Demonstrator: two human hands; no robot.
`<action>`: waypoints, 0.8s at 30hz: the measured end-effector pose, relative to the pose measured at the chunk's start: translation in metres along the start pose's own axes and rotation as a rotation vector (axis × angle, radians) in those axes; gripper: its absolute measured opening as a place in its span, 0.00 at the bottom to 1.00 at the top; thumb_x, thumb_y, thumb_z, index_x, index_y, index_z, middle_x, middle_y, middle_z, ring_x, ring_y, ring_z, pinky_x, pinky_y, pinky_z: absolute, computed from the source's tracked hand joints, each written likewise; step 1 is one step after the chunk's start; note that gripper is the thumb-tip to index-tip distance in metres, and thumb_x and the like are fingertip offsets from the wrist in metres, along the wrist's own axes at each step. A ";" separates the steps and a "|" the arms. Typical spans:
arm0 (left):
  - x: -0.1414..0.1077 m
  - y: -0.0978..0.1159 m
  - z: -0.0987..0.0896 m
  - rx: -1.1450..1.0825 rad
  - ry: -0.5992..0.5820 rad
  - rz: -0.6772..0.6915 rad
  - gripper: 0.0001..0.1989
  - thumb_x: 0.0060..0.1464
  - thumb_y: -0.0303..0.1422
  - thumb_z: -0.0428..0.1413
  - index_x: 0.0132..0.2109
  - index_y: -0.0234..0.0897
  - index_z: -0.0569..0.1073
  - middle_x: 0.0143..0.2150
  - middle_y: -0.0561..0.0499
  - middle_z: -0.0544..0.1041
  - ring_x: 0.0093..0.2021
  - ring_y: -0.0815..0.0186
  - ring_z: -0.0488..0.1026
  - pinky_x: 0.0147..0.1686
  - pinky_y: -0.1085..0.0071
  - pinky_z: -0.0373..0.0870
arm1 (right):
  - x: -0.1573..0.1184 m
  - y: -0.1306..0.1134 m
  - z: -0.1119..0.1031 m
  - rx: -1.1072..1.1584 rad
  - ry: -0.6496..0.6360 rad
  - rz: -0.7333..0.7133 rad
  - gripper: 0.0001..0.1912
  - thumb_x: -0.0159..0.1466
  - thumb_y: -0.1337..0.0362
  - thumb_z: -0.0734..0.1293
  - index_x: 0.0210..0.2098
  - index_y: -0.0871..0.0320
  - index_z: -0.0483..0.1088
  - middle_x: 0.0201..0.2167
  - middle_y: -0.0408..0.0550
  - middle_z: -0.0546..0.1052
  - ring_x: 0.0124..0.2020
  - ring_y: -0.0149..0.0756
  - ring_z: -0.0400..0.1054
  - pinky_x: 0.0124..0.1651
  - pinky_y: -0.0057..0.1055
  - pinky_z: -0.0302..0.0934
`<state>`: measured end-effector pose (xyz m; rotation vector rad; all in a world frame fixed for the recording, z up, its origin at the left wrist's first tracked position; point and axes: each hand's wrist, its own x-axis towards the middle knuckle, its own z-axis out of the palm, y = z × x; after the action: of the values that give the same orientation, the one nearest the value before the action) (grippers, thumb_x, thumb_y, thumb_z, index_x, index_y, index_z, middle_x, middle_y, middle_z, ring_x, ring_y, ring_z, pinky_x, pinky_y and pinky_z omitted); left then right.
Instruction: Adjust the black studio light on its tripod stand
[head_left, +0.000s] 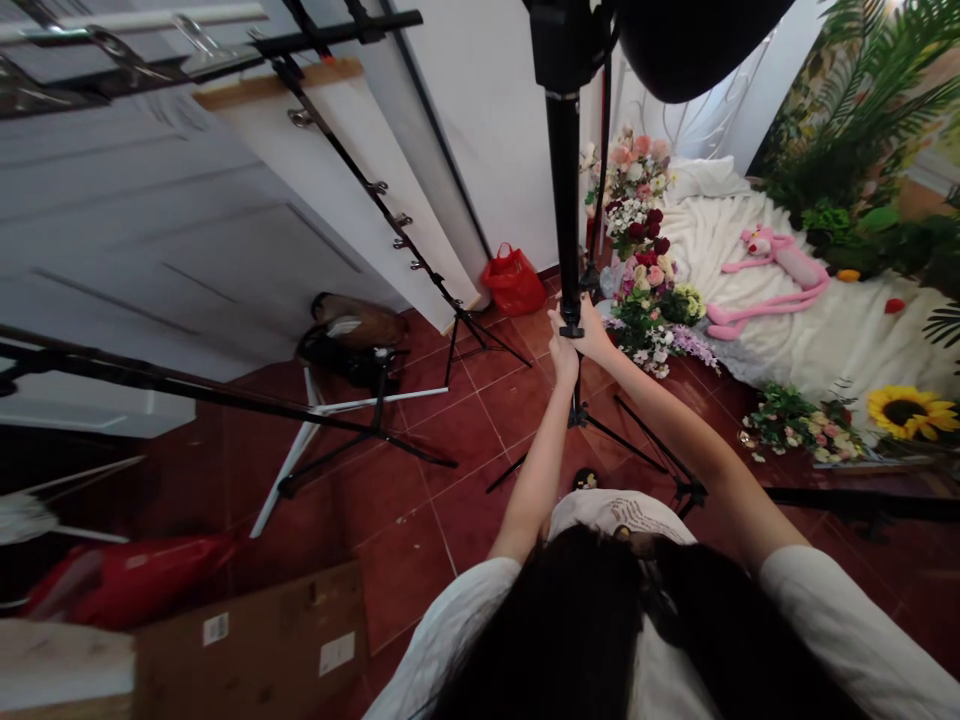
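Note:
A black light stand (pixel 567 200) rises upright in front of me, with a large dark lamp head (pixel 690 45) at its top, cut off by the upper frame edge. My left hand (pixel 562 350) is closed round the lower pole, close to a black clamp collar. Just to the right, my right hand (pixel 592 332) grips the same pole at that collar. Fingers of both hands are partly hidden by the pole. Below them the stand's legs (pixel 622 445) spread over the red tiles.
More black stands (pixel 375 425) with clips are on the left, beside a cardboard box (pixel 277 640). A red bag (pixel 513 282) sits against the wall. On the right are flowers (pixel 645 270), a cream cloth (pixel 697 225), a pink plush toy (pixel 799 268) and a sunflower (pixel 904 412).

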<state>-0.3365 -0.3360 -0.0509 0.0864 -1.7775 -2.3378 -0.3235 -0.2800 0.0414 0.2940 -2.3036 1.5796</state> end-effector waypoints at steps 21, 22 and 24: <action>-0.002 -0.004 0.014 0.160 0.154 -0.003 0.36 0.64 0.60 0.35 0.30 0.38 0.72 0.29 0.43 0.76 0.36 0.62 0.76 0.39 0.67 0.73 | -0.097 0.053 -0.036 -0.352 -0.184 -0.028 0.30 0.73 0.60 0.55 0.71 0.62 0.56 0.73 0.61 0.59 0.75 0.44 0.52 0.75 0.49 0.48; -0.002 -0.004 0.014 0.170 0.169 -0.005 0.35 0.65 0.59 0.36 0.30 0.38 0.71 0.30 0.43 0.76 0.37 0.62 0.76 0.40 0.67 0.73 | -0.095 0.054 -0.035 -0.361 -0.188 -0.021 0.29 0.73 0.61 0.54 0.71 0.63 0.56 0.73 0.61 0.59 0.74 0.44 0.53 0.75 0.50 0.49; -0.003 -0.005 0.014 0.184 0.201 -0.007 0.33 0.66 0.58 0.36 0.30 0.38 0.71 0.32 0.43 0.77 0.38 0.62 0.76 0.41 0.66 0.73 | -0.093 0.054 -0.035 -0.389 -0.202 -0.002 0.29 0.73 0.62 0.53 0.71 0.62 0.57 0.73 0.60 0.59 0.74 0.43 0.54 0.74 0.51 0.49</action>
<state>-0.3367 -0.3207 -0.0515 0.3428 -1.8865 -2.0804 -0.2509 -0.2293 -0.0293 0.3698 -2.6973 1.1072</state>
